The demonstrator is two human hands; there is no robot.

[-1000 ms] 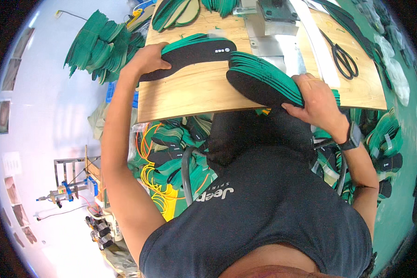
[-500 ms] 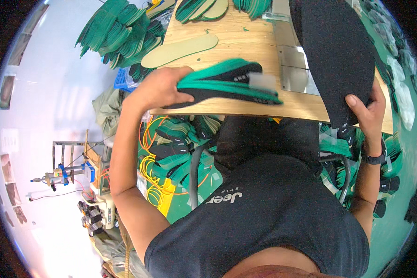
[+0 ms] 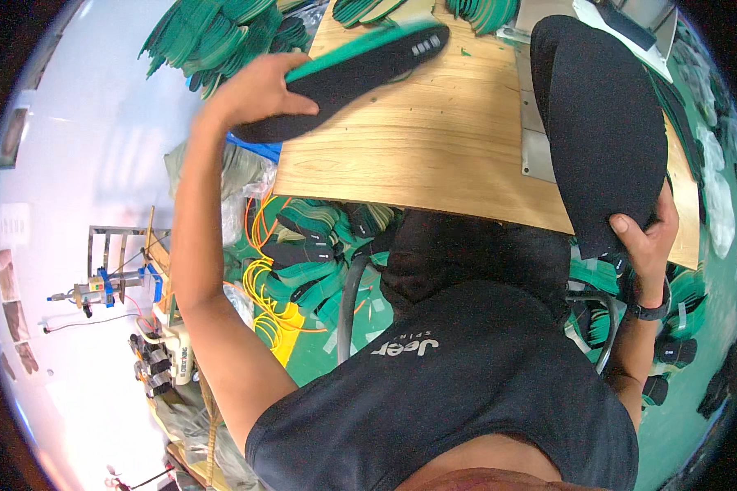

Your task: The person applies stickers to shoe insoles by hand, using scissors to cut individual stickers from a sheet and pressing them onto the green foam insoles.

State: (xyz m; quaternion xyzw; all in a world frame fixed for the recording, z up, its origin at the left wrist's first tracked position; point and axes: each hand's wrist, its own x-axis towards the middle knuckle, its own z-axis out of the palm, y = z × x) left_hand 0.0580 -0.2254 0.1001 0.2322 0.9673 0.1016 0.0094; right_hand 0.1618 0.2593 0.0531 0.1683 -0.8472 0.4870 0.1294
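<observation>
Here, a green-edged insole is gripped by the left hand over the workbench's left edge, while a black insole is pinched upright by the right hand at its near-right corner; neither is yet laid down.

Wooden worktable, light grain, metal plate on right part. Green insole stacks beyond far-left corner; more at far edge. Below table: mixed green and black insoles, yellow and orange cords. Machine with blue parts at left.
</observation>
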